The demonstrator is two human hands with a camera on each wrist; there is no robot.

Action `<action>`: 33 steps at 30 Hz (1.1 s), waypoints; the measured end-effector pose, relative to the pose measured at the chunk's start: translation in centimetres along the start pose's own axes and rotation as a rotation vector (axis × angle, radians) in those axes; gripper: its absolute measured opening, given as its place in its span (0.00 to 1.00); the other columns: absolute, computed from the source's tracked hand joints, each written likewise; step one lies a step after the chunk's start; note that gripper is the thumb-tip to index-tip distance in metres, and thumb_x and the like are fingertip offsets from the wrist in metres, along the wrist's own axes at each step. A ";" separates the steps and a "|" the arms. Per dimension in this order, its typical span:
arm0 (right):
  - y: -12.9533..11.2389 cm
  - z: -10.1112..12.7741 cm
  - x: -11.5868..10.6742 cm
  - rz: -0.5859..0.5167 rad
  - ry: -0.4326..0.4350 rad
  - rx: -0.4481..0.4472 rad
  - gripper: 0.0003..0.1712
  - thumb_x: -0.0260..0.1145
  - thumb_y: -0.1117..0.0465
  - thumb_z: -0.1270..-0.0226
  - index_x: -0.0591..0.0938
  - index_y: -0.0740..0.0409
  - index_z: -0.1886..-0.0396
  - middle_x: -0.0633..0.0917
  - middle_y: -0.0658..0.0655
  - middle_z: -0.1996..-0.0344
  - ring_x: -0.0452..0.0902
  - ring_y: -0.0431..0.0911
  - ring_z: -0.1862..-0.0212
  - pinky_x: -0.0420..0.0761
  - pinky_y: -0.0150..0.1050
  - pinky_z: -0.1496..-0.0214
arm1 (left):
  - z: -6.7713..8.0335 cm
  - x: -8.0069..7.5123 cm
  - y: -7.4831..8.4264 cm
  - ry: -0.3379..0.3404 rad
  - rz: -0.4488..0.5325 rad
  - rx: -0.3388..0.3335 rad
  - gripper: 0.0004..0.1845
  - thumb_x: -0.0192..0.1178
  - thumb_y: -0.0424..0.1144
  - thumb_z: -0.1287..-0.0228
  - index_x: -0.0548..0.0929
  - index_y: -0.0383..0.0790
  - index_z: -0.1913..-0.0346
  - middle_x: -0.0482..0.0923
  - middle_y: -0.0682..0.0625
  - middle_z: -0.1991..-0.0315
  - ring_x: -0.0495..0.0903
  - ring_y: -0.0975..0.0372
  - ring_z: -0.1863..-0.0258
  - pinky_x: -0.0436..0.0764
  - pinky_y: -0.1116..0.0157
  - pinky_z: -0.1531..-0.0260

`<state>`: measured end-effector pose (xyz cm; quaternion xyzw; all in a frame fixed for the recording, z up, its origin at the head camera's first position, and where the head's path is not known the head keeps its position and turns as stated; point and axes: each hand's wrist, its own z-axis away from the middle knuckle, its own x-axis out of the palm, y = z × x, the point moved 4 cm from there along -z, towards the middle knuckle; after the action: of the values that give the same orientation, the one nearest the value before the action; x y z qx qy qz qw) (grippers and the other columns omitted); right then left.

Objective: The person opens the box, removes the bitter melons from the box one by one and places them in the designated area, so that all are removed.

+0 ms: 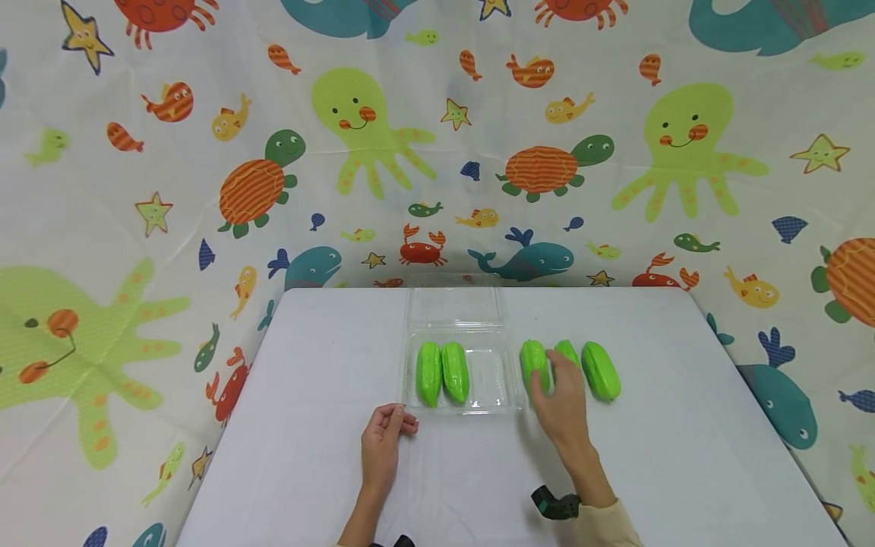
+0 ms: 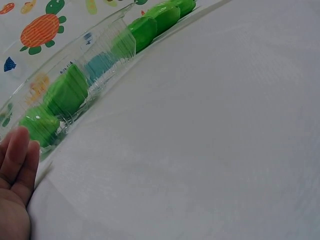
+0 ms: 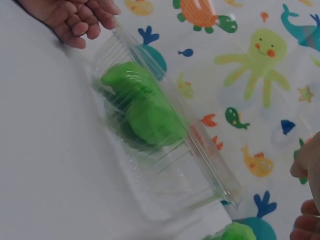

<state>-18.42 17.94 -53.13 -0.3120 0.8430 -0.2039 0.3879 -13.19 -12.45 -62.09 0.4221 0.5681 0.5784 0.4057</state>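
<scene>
My left hand (image 1: 390,437) is at the near left corner of a clear plastic clamshell box (image 1: 488,380), fingers fairly straight with the tips at the rim. Two bright green, elongated, ridged fruits (image 1: 429,374) lie side by side in the box's left part. Over the loose fruits to the right of the box hovers my right hand (image 1: 563,403), its thumb and fingers parted. Its fingertips overlap the nearest loose green fruit (image 1: 535,361). In the right wrist view, nothing shows between the thumb (image 3: 302,160) and fingers.
Another loose green fruit (image 1: 567,351) is partly hidden behind my right hand, and one more (image 1: 601,371) lies to its right. The box's lid (image 1: 454,304) stands folded back. Behind the white table (image 1: 321,342) hangs a curtain (image 1: 437,175) printed with sea animals.
</scene>
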 end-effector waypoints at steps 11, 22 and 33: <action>-1.3 0.5 0.9 -0.014 0.035 -0.095 0.23 0.70 0.71 0.46 0.79 0.75 0.49 0.84 0.70 0.55 0.80 0.60 0.55 0.80 0.47 0.55 | 0.0 0.1 -0.1 0.010 -0.006 -0.036 0.14 0.54 0.38 0.23 0.78 0.26 0.51 0.85 0.36 0.65 0.86 0.64 0.70 0.86 0.74 0.58; -2.0 1.1 1.9 -0.038 -0.015 -0.069 0.25 0.71 0.70 0.46 0.79 0.74 0.47 0.84 0.69 0.52 0.79 0.62 0.48 0.80 0.51 0.46 | 0.1 0.0 -0.2 0.001 0.003 -0.026 0.15 0.56 0.42 0.24 0.79 0.29 0.51 0.85 0.38 0.65 0.86 0.64 0.69 0.86 0.73 0.58; -2.3 1.6 2.7 -0.007 -0.062 -0.059 0.24 0.71 0.69 0.44 0.79 0.71 0.46 0.83 0.68 0.50 0.78 0.62 0.43 0.80 0.52 0.40 | 0.1 0.1 -0.3 0.000 0.056 0.007 0.14 0.57 0.40 0.25 0.78 0.28 0.53 0.85 0.44 0.68 0.86 0.64 0.71 0.88 0.70 0.59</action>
<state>-17.71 14.29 -54.15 -0.3324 0.8351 -0.1704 0.4038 -13.14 -12.30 -62.39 0.4392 0.5581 0.5875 0.3878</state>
